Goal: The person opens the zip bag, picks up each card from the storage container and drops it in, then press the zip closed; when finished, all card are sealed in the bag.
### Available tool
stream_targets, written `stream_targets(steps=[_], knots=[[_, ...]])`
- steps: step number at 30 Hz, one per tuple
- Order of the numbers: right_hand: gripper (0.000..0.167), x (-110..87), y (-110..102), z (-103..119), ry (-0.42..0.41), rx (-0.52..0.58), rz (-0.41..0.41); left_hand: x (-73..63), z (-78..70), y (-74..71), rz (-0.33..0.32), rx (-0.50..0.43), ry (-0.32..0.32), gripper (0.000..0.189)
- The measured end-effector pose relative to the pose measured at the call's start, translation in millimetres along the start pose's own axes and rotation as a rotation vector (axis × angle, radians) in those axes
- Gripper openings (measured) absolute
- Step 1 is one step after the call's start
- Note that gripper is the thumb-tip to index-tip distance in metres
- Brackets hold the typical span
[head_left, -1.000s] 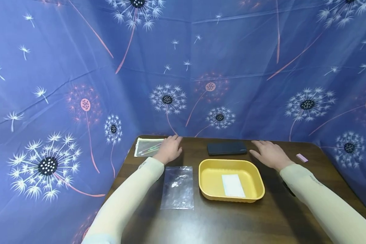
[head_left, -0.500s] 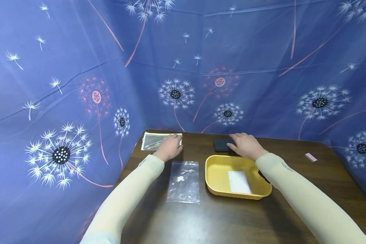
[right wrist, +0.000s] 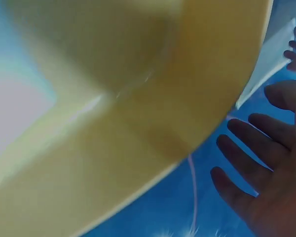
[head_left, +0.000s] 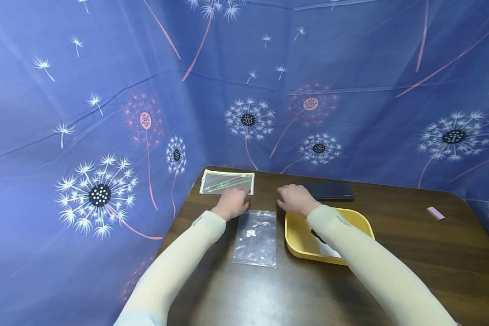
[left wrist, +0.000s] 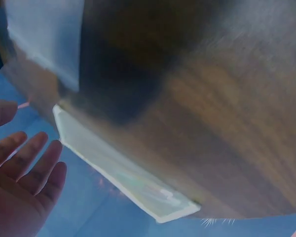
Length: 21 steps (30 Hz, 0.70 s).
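My left hand [head_left: 232, 203] hovers by the far edge of a clear plastic bag [head_left: 256, 244], near a mesh zip pouch [head_left: 228, 182] that shows thin coloured sticks inside. In the left wrist view the fingers of that hand [left wrist: 27, 182] are loosely bent, with nothing between them. My right hand [head_left: 296, 199] is over the far left corner of a yellow tray [head_left: 295, 250], to the right of the bag. Its fingers look relaxed and hold nothing in the right wrist view. A white rectangular item [head_left: 325, 249] lies in the tray, partly hidden by my right sleeve.
Behind the tray lies a flat dark case [head_left: 330, 191]. A small pink and white block [head_left: 436, 213] sits at the right of the brown table [head_left: 407, 253]. Blue dandelion-print cloth [head_left: 350, 113] hangs behind and to the left.
My right hand has swept left from beside the dark case, past it, to the tray's far left corner. The left hand has drawn slightly back from the pouch. The head view has shifted.
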State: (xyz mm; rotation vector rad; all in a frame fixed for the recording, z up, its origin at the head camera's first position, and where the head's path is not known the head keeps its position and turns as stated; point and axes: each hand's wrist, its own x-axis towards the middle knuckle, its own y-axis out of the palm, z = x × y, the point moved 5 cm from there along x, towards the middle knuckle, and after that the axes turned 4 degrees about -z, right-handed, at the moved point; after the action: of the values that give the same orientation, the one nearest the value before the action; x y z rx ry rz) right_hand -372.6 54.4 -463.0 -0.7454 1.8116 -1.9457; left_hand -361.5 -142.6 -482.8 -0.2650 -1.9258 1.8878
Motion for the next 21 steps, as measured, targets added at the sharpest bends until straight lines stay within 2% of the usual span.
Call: stream_targets(steps=[7,15,21], knots=[[0.014,10.7,18.2,29.0,-0.01,0.009,0.07,-9.6,-3.5,19.7,0.005,0.021,0.017,0.032],[0.012,13.5,40.2,39.6,0.025,-0.038,0.201,-16.9,-10.6,29.5,0.03,0.021,0.035,0.029],[0.014,13.6,46.6,45.1,-0.016,-0.054,0.166,-19.7,-10.2,30.5,0.008,0.03,0.033,0.03]])
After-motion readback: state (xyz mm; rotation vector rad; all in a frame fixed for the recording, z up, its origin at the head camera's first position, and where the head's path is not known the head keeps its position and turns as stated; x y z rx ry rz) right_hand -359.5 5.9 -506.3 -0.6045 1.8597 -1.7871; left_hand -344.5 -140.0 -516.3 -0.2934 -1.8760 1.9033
